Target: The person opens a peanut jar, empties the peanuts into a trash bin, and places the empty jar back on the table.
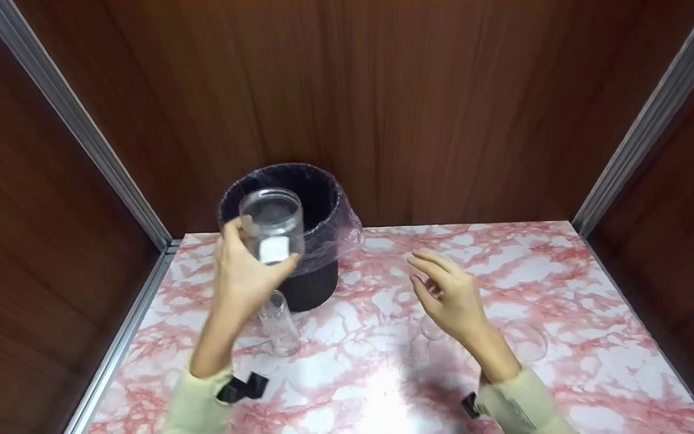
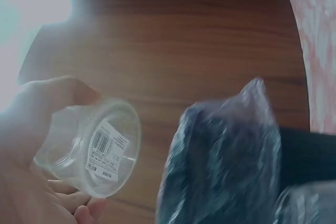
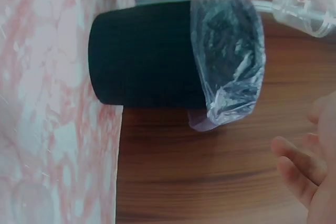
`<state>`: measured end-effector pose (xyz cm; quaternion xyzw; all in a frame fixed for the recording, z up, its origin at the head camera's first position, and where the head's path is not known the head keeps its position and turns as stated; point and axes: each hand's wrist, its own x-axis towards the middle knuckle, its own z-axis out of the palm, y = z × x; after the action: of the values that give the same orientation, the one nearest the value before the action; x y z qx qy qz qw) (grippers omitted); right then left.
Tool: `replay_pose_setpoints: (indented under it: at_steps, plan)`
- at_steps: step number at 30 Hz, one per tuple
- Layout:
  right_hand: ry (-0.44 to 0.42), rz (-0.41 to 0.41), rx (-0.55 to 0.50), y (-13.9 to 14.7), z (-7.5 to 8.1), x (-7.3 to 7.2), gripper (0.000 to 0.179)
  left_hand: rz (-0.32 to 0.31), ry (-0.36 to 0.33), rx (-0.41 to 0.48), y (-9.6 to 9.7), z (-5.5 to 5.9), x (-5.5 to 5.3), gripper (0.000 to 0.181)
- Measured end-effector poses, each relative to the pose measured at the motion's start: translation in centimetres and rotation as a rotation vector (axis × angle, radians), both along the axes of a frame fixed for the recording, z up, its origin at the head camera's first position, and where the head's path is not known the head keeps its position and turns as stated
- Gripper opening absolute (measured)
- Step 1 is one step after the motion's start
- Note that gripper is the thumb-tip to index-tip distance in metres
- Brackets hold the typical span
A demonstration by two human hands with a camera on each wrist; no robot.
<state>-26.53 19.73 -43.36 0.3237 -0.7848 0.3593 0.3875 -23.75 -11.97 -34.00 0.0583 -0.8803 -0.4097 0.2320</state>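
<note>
My left hand [image 1: 241, 271] grips a clear, wide-mouthed plastic jar [image 1: 271, 226], thumb and fingers curled around its sides. The jar is raised in front of the mouth of a black trash bin [image 1: 314, 289]. A white barcode label [image 2: 106, 150] on the jar's base shows in the left wrist view. My right hand [image 1: 452, 295] hovers over the table to the right of the bin, holding nothing, fingers loosely bent. In the right wrist view, the bin [image 3: 147, 56] and its clear plastic liner [image 3: 231, 51] are beside that hand's fingers.
A tall clear container [image 1: 281, 331] stands on the table before the bin. Faint clear round pieces, including a lid-like disc [image 1: 525, 339], lie near the right forearm. Brown wood-grain panels [image 1: 443, 120] enclose the pink-and-white marbled table [image 1: 371, 337] at the back and sides.
</note>
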Motion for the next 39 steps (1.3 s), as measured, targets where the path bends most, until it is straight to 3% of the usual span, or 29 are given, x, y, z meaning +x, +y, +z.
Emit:
replay_pose_setpoints:
  at_steps: [8, 14, 18, 22, 28, 34, 39]
  plan:
    - [-0.048, 0.032, -0.079, 0.8, -1.3, 2.5, 0.038, -0.049, 0.096, -0.020, 2.9, -3.4, 0.5, 0.099]
    - [-0.107, 0.046, -0.136, 1.1, -2.5, 3.5, 0.034, -0.071, 0.070, -0.047, 4.2, -6.0, 0.6, 0.096]
    - [-0.130, 0.025, -0.166, 1.3, -3.4, 3.9, 0.033, -0.091, 0.058, -0.048, 5.3, -9.0, 0.5, 0.093]
    - [-0.137, 0.012, -0.173, 1.4, -4.3, 4.0, 0.034, -0.109, 0.083, -0.029, 6.5, -13.0, 0.2, 0.093]
    - [-0.241, 0.025, -0.177, 1.6, -4.5, 4.6, 0.026, -0.102, 0.133, -0.028, 7.8, -18.2, -0.5, 0.093]
    - [-0.314, 0.049, -0.196, 1.7, -5.1, 5.2, 0.018, -0.116, 0.116, -0.049, 8.3, -21.8, -1.7, 0.092]
    - [-0.439, 0.061, -0.236, 1.8, -6.0, 6.1, 0.015, -0.099, 0.080, -0.047, 8.4, -24.0, -2.5, 0.092]
